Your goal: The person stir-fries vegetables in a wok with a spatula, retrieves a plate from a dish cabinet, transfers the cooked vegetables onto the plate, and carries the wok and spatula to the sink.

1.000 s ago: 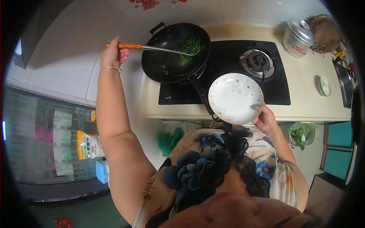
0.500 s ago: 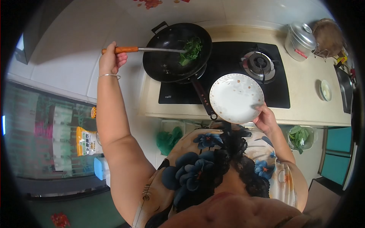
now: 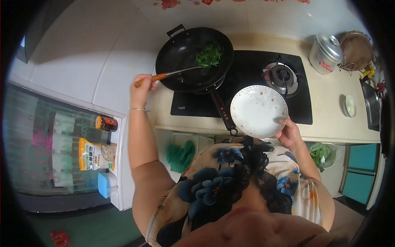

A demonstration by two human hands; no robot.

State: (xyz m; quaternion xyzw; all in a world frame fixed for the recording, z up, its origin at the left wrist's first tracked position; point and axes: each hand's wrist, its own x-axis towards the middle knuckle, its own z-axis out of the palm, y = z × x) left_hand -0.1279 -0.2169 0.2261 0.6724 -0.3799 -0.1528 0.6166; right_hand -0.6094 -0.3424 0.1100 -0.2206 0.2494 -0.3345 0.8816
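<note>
My left hand [image 3: 142, 85] is wrapped round the wooden handle of a wok spatula [image 3: 159, 77], just left of the wok. The spatula's metal shaft reaches over the black wok [image 3: 177, 55], and its far end meets a small heap of cooked leafy greens [image 3: 209, 57]; the blade's shape cannot be made out. The wok sits on the left burner, its long handle pointing towards me. My right hand [image 3: 289, 133] grips the right rim of a white plate [image 3: 258, 110] with a patterned edge. No food shows on the plate, held near the hob's front edge.
The right burner [image 3: 282, 76] of the black glass hob is bare. Behind it to the right stand a lidded metal pot [image 3: 326, 53], a small bowl [image 3: 349, 106] and a sink [image 3: 372, 103]. Below the counter are leafy vegetables [image 3: 321, 154]. A ledge at left holds a jar [image 3: 107, 123] and packet [image 3: 96, 154].
My left hand has moved right and down with the spatula, whose shaft now slants up towards the greens. The greens lie more bunched together. The plate stays in my right hand; the view has shifted slightly.
</note>
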